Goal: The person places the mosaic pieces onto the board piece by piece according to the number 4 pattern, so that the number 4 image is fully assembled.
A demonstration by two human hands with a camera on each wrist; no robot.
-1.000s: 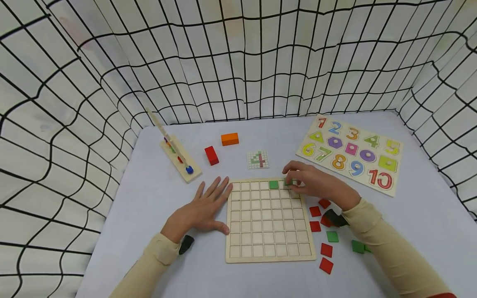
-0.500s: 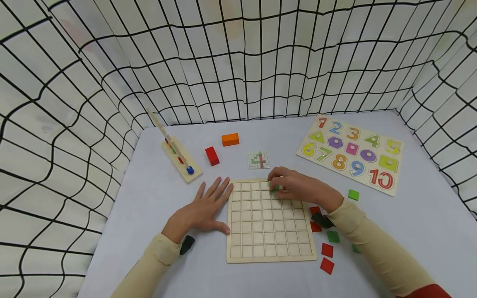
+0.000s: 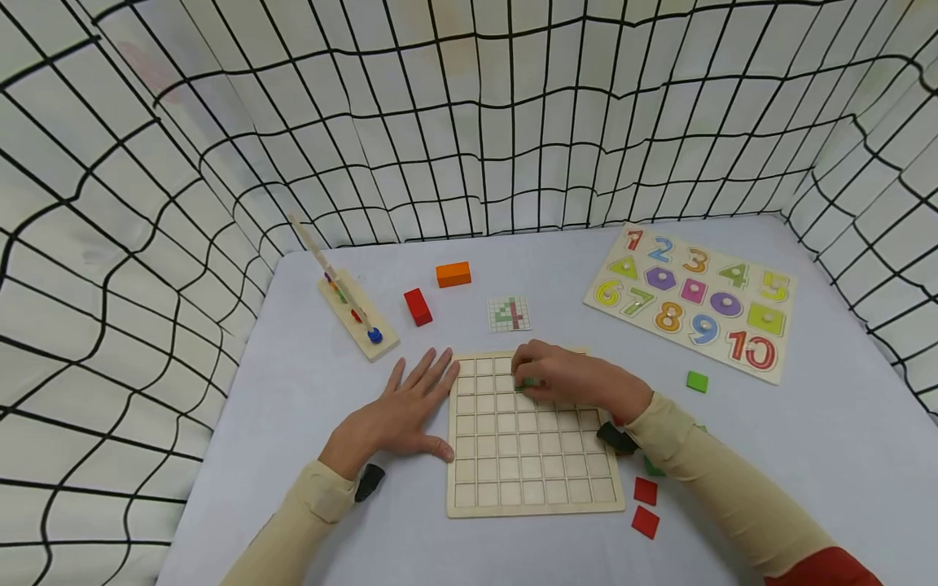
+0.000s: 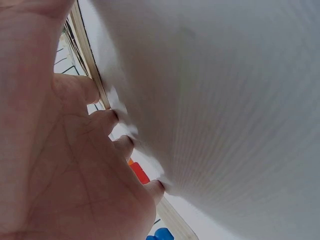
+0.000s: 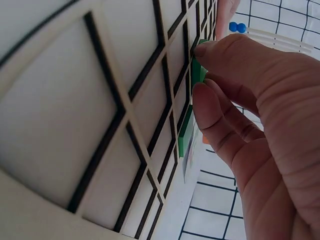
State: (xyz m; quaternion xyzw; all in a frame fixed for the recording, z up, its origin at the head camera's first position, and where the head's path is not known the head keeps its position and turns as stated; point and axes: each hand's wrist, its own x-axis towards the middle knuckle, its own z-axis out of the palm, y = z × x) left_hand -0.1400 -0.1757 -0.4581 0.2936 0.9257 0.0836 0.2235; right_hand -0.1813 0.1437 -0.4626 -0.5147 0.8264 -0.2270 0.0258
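Observation:
My right hand (image 3: 567,376) is over the upper part of a square wooden grid board (image 3: 523,493), pinching a small green tile (image 5: 196,67) between thumb and finger. Seen from the right wrist, the tile is right at the grid surface, and a second green tile (image 5: 185,134) sits at the board nearby. From the head view that second tile is covered by my hand. My left hand (image 3: 396,417) lies flat with fingers spread, its index fingertip and thumb at the board's left edge.
Red tiles (image 3: 646,522) and a green tile (image 3: 697,381) lie right of the board. Behind it is a small pattern card (image 3: 509,314). Around are a red block (image 3: 418,307), an orange block (image 3: 453,274), a wooden stand (image 3: 359,317) and a number puzzle (image 3: 689,301). Black netting (image 3: 513,106) surrounds the table.
My right hand has moved left and slightly nearer along the board, from the upper right corner, with a green tile in its fingers. My left hand stays put.

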